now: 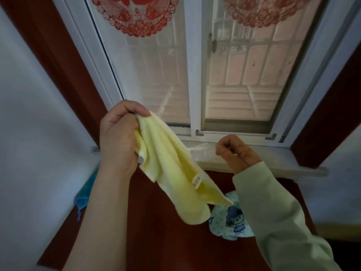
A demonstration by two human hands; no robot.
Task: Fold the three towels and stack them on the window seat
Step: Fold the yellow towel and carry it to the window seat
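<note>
My left hand (119, 137) is raised in front of the window and grips one corner of a pale yellow towel (175, 173), which hangs unfolded down to the right. My right hand (236, 153) hovers to the right of the towel with its fingers curled in and nothing in it. On the dark red window seat (156, 241) below lies a light printed towel (230, 222) with a blue cartoon figure, partly hidden by the yellow towel and my right sleeve. A blue towel (84, 196) peeks out at the seat's left edge behind my left forearm.
A white window sill (273, 159) runs along the back of the seat, under a sliding window with red paper cuttings (136, 14) on the glass. White walls close in the seat on both sides.
</note>
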